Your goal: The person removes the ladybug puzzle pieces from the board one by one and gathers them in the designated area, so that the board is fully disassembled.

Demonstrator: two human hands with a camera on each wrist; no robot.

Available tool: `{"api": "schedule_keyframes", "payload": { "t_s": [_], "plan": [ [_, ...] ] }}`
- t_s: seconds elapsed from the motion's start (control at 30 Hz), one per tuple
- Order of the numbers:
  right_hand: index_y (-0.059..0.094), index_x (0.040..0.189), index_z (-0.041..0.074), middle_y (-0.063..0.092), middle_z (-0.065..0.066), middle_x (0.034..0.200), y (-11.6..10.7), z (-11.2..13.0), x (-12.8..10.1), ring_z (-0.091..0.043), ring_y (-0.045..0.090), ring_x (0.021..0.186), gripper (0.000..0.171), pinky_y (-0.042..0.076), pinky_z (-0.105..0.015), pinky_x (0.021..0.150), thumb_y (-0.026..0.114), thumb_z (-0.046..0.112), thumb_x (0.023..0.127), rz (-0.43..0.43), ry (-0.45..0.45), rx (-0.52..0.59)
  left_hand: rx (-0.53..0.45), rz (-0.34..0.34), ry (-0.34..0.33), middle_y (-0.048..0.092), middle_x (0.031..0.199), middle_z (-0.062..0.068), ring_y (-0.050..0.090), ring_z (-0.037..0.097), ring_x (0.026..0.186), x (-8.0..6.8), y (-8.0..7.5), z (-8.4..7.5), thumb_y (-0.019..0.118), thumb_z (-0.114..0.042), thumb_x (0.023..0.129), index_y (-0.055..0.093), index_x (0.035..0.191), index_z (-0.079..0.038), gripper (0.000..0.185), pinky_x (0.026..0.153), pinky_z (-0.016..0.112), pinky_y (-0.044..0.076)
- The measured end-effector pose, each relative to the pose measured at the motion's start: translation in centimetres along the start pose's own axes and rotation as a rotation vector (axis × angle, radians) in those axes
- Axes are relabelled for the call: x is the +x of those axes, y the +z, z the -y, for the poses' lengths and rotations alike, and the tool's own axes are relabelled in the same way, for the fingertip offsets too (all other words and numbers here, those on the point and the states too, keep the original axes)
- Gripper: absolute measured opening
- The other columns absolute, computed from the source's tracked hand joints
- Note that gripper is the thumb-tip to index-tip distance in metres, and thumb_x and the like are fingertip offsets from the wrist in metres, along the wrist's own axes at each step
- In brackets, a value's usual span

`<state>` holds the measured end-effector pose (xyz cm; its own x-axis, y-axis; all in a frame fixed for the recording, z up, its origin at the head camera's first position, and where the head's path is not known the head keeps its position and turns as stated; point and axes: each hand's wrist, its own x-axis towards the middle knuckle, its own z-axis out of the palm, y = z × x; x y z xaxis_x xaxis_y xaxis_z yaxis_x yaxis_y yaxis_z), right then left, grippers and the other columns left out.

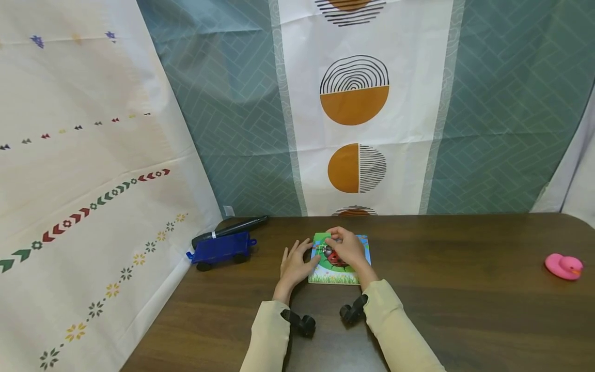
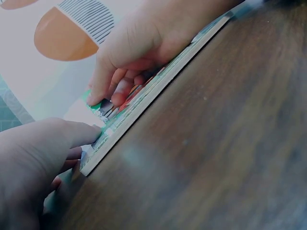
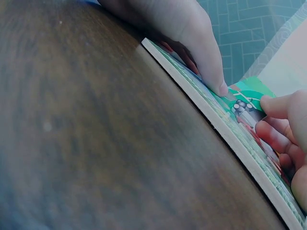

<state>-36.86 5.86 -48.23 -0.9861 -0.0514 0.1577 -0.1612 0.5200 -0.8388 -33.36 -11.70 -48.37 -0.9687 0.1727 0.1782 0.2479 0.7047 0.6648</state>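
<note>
A flat picture board with a ladybug on it is lying on the brown table, right under both hands. The left hand is resting at the board's left edge. Its fingers are lying mostly straight and a little spread, and the thumb is pressing down on the near left corner of the board. In the left wrist view, that thumb is touching the top of the board's edge.

The right hand is sitting on top of the board, just beside the left hand. Its fingers are curling down, and the tips are pinching a small green and red piece of the picture. In the right wrist view, the piece is sitting between the right fingertips and the left thumb. The piece is looking a little lifted from the board, but it is hard to tell for sure.

To the left of the left hand, well apart, a blue toy wagon is standing on the table. A dark tube is lying just behind it. Far off to the right of the right hand, a pink rubber duck is sitting near the table's edge. Patterned cloths are hanging behind the table.
</note>
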Motion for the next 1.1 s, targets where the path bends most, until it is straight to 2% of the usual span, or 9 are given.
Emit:
{"api": "schedule_keyframes", "payload": {
  "t_s": [0.47,0.77,0.93,1.1],
  "plan": [
    [0.065,0.120,0.021,0.070,-0.001,0.113,0.09,0.08,-0.03,-0.019,0.066,0.097,0.028,0.052,-0.037,0.077,0.061,0.034,0.096,-0.013,-0.007,-0.016,-0.016,-0.018,-0.037,0.045,0.153,0.007,0.027,0.034,0.149,0.15,0.10,-0.20,0.063,-0.033,0.091,0.059,0.135,-0.010,0.050,0.124,0.056,0.005],
    [0.066,0.119,0.020,0.071,-0.002,0.112,-0.06,0.16,-0.13,-0.019,0.066,0.095,0.027,0.051,-0.036,0.076,0.061,0.033,0.096,-0.029,-0.003,0.027,-0.023,-0.027,-0.044,0.046,0.152,0.006,0.028,0.034,0.149,0.07,0.11,-0.43,0.065,-0.032,0.090,0.059,0.134,-0.010,0.050,0.125,0.055,0.006],
    [0.067,0.117,0.015,0.071,-0.009,0.107,-0.21,0.50,-0.22,-0.019,0.069,0.081,0.025,0.050,-0.027,0.066,0.063,0.026,0.095,-0.096,0.006,0.185,-0.027,-0.036,-0.042,0.047,0.151,0.006,0.029,0.034,0.148,0.06,0.15,-0.47,0.066,-0.032,0.089,0.060,0.133,-0.010,0.049,0.124,0.056,0.007],
    [0.066,0.118,0.010,0.072,-0.016,0.098,-0.46,1.00,-0.17,-0.022,0.068,0.070,0.025,0.047,-0.022,0.052,0.065,0.017,0.093,-0.194,-0.036,0.333,-0.031,-0.036,-0.045,0.047,0.151,0.006,0.029,0.033,0.149,0.12,0.03,-0.46,0.066,-0.032,0.089,0.060,0.133,-0.009,0.050,0.125,0.055,0.006]
  ]
}}
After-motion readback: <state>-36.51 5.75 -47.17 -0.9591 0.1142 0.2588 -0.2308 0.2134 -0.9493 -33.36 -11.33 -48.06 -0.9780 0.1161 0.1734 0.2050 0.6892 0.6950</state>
